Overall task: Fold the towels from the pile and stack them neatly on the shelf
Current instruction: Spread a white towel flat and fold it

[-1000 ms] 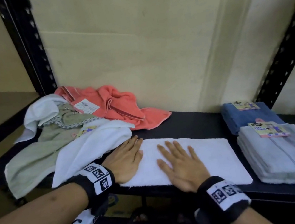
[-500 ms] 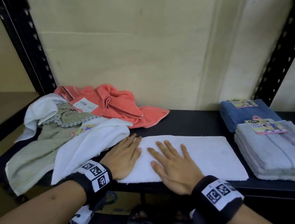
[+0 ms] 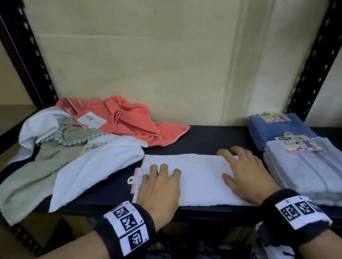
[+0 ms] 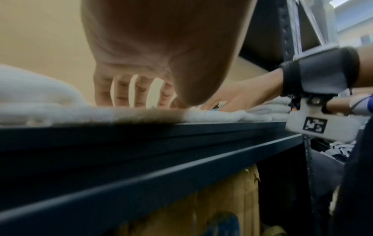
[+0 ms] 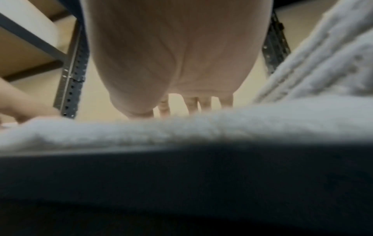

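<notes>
A folded white towel (image 3: pixel 201 176) lies flat on the black shelf (image 3: pixel 212 138), its paper tag (image 3: pixel 137 178) sticking out at its left end. My left hand (image 3: pixel 160 188) presses flat on the towel's left end, fingers straight. My right hand (image 3: pixel 244 173) presses flat on its right end. In the left wrist view the left hand (image 4: pixel 133 89) lies on the white towel (image 4: pixel 60 110); in the right wrist view the right hand (image 5: pixel 193 103) lies on the towel (image 5: pixel 181 129). A loose pile at the left holds a coral towel (image 3: pixel 132 120), a green towel (image 3: pixel 34 176) and a white towel (image 3: pixel 94 168).
At the right a folded grey towel (image 3: pixel 314 172) lies in front of a folded blue towel (image 3: pixel 277 126), both with labels. Black perforated uprights (image 3: pixel 21 53) frame the shelf, and a pale wall (image 3: pixel 152 52) stands behind it. Boxes sit below the shelf.
Both hands have slid to the right along the white towel: the right hand now lies at its right end beside the grey towel. The tag at its left end has come into view.
</notes>
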